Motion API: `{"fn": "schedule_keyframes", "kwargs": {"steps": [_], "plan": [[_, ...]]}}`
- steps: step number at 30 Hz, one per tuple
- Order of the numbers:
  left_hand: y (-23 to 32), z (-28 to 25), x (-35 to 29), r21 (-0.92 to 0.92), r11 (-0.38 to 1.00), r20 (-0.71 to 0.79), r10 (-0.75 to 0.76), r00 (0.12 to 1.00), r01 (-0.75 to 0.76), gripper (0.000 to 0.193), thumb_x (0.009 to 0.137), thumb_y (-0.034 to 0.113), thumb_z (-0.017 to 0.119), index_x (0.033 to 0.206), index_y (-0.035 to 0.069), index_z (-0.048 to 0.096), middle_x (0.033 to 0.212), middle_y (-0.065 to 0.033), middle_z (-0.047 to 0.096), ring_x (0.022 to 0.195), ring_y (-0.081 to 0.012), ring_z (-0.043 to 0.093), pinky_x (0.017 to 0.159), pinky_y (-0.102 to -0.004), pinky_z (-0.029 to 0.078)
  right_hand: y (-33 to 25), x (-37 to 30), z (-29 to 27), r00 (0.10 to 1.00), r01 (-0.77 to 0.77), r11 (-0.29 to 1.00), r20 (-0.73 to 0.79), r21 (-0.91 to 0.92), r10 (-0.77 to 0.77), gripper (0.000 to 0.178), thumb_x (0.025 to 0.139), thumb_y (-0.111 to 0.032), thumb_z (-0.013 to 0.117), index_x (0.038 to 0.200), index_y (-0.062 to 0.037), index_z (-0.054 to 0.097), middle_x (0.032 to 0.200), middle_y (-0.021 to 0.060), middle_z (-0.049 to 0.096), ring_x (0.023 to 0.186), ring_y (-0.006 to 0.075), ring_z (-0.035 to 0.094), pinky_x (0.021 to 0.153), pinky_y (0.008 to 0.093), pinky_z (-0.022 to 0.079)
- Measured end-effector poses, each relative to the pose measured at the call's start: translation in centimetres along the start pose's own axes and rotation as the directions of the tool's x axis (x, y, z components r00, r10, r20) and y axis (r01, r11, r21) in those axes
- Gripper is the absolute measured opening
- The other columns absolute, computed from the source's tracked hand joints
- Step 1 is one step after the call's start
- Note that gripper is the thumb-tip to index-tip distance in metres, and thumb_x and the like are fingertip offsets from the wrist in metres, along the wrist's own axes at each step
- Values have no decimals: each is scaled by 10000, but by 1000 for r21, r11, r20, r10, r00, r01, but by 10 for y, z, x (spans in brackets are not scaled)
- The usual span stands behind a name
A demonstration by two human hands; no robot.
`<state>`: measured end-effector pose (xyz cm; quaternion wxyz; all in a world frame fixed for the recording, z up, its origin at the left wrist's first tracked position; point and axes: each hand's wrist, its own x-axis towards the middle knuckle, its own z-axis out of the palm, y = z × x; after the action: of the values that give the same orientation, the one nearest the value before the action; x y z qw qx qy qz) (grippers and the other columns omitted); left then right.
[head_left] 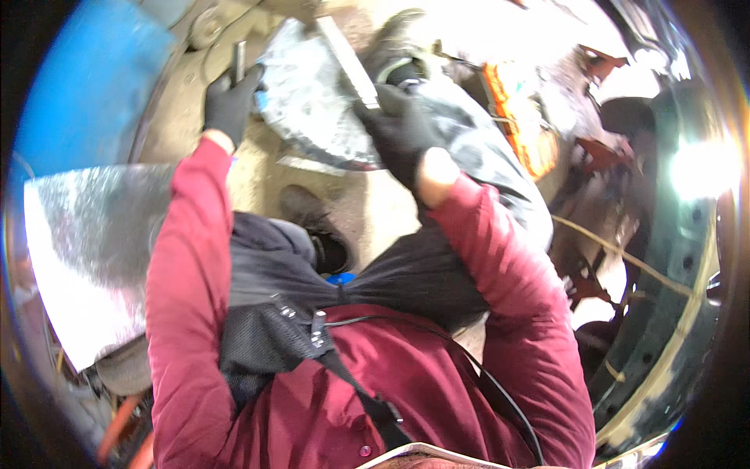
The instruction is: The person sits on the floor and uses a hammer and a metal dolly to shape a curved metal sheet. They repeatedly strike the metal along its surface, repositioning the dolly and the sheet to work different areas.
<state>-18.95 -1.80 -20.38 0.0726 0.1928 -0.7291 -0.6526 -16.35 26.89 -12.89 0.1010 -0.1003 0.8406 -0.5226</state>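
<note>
Maroon shirt (305, 426) nearest — left hand (226, 107), gloved, curled round a short grey bar (240, 59); right hand (401, 137) closed on a pale flat strip (347, 61). Mottled grey sheet (306, 98) between them — can't tell if left touches it.

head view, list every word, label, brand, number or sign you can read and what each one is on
No readable text anywhere in this view.
Pale strip in the right hand: blurred, no legible markings.
Mottled grey sheet: dark blotches, no legible letters.
Clips on the black pouch: pale details too small to read.
Silvery sheet and blue panel: no lettering visible.
</note>
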Motion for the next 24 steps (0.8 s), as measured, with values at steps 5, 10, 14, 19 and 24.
{"fn": "schedule_keyframes", "kwargs": {"steps": [5, 10, 14, 19, 24], "plan": [[-114, -35, 48, 257, 878, -238, -347, 907, 403, 481, 904, 499, 785, 939, 22, 739, 718, -103, 683, 532, -223, 664, 542, -388, 537, -18, 5, -15, 941, -339, 927, 57, 160, 334, 282, 1047, -255, 663, 1037, 26, 680, 727, -7, 556, 653, 83, 493, 578, 295, 394], [-150, -35, 54, 270, 776, -217, -528, 821, 570, 680, 837, 605, 816, 1086, -18, 710, 895, -113, 703, 675, -255, 712, 572, -428, 623, -44, 6, -18, 899, -437, 894, 86, 102, 430, 255, 1067, -217, 650, 1133, 27, 686, 706, -29, 574, 613, 20, 498, 518, 216, 369], [-171, -15, 64, 238, 733, -204, -604, 771, 637, 670, 859, 516, 826, 1174, -63, 711, 942, -179, 767, 698, -266, 743, 587, -398, 620, -33, 2, -16, 870, -492, 844, 124, 213, 476, 307, 1063, -208, 658, 1251, 36, 663, 779, -39, 607, 637, 5, 511, 530, 188, 377], [-180, 7, 54, 380, 719, -233, -533, 813, 581, 722, 841, 547, 821, 1206, -66, 712, 1032, -202, 779, 800, -283, 774, 666, -402, 621, -19, 1, -6, 888, -461, 859, 115, 222, 446, 231, 1079, -284, 617, 945, -97, 604, 654, -63, 505, 473, 11, 415, 415, 197, 311], [-169, 14, 41, 409, 713, -139, -568, 811, 570, 727, 850, 560, 805, 1200, -69, 706, 1029, -218, 768, 821, -296, 775, 695, -402, 622, -13, -2, -11, 843, -537, 820, 136, 198, 520, 231, 1074, -226, 637, 1167, -15, 635, 754, -58, 570, 583, 9, 463, 504, 198, 354]]}}
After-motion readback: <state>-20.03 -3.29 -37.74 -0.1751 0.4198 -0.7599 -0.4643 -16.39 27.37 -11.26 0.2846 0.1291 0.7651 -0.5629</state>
